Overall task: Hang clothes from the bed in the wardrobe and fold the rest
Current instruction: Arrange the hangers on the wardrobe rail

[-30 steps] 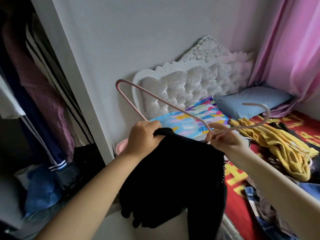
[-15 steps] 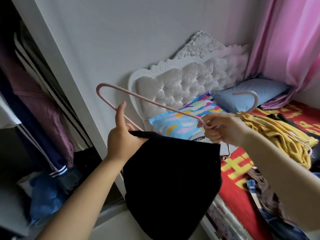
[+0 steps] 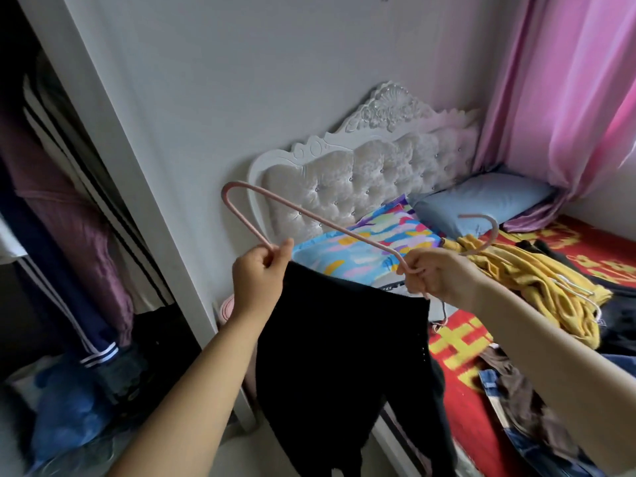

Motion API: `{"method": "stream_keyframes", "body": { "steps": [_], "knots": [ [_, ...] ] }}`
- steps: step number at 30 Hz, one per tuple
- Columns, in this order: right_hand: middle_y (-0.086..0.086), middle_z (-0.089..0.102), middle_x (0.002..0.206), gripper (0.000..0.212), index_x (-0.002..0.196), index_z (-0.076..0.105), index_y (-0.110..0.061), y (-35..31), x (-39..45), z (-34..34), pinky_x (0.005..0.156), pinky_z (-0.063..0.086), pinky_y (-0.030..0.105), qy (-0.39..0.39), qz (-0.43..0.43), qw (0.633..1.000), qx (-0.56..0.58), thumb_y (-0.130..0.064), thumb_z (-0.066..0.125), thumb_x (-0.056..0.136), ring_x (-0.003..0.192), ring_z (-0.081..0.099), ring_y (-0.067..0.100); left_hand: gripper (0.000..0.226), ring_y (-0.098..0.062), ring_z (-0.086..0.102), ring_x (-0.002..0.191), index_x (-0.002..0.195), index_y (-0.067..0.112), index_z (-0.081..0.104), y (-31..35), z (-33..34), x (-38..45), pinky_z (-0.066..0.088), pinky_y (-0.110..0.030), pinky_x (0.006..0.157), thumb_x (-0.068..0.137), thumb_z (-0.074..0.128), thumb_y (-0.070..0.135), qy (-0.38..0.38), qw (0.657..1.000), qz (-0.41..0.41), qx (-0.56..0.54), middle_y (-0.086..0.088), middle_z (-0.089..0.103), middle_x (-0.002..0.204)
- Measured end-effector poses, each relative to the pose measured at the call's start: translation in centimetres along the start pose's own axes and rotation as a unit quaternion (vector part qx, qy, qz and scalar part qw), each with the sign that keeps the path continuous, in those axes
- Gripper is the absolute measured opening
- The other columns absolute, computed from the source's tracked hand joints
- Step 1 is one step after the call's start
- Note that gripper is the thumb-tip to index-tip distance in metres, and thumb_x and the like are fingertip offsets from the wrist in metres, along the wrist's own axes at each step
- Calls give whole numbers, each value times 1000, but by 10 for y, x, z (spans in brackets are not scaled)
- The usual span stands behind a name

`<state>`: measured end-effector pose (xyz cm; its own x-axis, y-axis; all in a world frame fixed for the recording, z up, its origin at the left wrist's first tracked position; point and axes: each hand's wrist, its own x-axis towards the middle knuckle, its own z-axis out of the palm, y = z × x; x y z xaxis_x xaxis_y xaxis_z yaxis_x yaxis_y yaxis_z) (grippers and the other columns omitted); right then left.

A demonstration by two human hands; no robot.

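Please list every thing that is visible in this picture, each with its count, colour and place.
pink wire hanger: one, pink, held up between both hands
black knit garment: one, black, hanging below the hands
yellow garment: one, yellow, on the bed
red patterned bedcover: one, red and yellow, on the bed
blue pillow: one, blue, by the headboard
white tufted headboard: one, white, against the wall
pink curtain: one, pink, right
left hand: grip on hanger
right hand: grip on hanger
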<state>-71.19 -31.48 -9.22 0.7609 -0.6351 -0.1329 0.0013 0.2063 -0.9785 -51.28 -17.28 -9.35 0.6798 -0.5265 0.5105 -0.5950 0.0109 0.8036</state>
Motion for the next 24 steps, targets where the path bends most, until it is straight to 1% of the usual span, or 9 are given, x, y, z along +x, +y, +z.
{"method": "stream_keyframes", "body": {
  "steps": [3, 6, 9, 11, 13, 16, 18, 21, 24],
  "knots": [
    [8, 51, 58, 47, 58, 65, -9, 21, 1, -3, 52, 38, 25, 47, 39, 996, 62, -6, 32, 92, 48, 48, 17, 48, -19, 46, 54, 63, -8, 57, 10, 8, -1, 33, -28, 56, 84, 50, 35, 22, 997, 72, 0, -14, 54, 53],
    [8, 59, 77, 56, 98, 60, -8, 37, -7, -11, 64, 46, 29, 18, 191, 973, -131, -49, 23, 96, 66, 57, 17, 55, -41, 54, 59, 62, -8, 54, 11, 11, 6, 39, -40, 56, 83, 39, 40, 26, 994, 99, 46, -29, 58, 59],
    [6, 63, 93, 73, 119, 55, -8, 30, -24, 0, 76, 50, 29, -90, 304, 833, -454, -61, 14, 91, 81, 61, 17, 59, -45, 59, 69, 65, -9, 55, 7, 9, 12, 44, -44, 61, 82, 32, 43, 23, 989, 96, 107, -31, 62, 69],
    [-1, 65, 78, 48, 104, 58, -21, 17, -34, 18, 64, 50, 17, -103, 242, 812, -521, -55, 27, 94, 66, 61, 10, 59, -46, 58, 70, 65, -9, 54, 7, 7, 12, 43, -44, 60, 81, 30, 42, 2, 986, 104, 133, -32, 61, 71],
    [-10, 59, 59, 30, 76, 57, -19, 4, -39, 31, 60, 46, 18, -57, 51, 859, -507, -40, 45, 94, 57, 56, 8, 58, -46, 57, 69, 65, -9, 54, 6, 5, 11, 42, -44, 60, 81, 30, 41, -17, 983, 110, 145, -33, 61, 70],
    [-4, 56, 80, 14, 89, 57, -13, -11, -30, 46, 77, 42, 27, 78, -202, 885, -412, -22, 47, 94, 82, 54, 16, 52, -47, 57, 66, 57, -2, 50, 5, 1, 6, 42, -44, 60, 81, 32, 40, -53, 982, 114, 141, -32, 59, 65],
    [3, 55, 90, 24, 108, 53, -9, -13, -23, 65, 80, 42, 28, 47, -204, 899, -384, -20, 34, 99, 85, 54, 18, 53, -45, 58, 68, 58, -2, 51, 5, 2, 2, 43, -43, 62, 80, 32, 41, -69, 983, 105, 131, -31, 61, 67],
    [-1, 46, 61, 31, 75, 45, -23, -1, -14, 90, 57, 36, 23, 35, -213, 901, -377, -21, 28, 101, 54, 42, 10, 56, -41, 59, 69, 64, -5, 57, 3, -1, -2, 41, -38, 61, 79, 34, 43, -72, 985, 97, 119, -26, 63, 66],
    [-6, 33, 56, 38, 62, 27, -26, 4, -6, 99, 55, 26, 33, 89, -230, 858, -450, -25, 28, 100, 57, 35, 21, 57, -30, 57, 56, 75, 0, 63, 0, -10, -9, 33, -27, 50, 81, 40, 51, -71, 981, 139, 118, -5, 53, 48]
  ]
}}
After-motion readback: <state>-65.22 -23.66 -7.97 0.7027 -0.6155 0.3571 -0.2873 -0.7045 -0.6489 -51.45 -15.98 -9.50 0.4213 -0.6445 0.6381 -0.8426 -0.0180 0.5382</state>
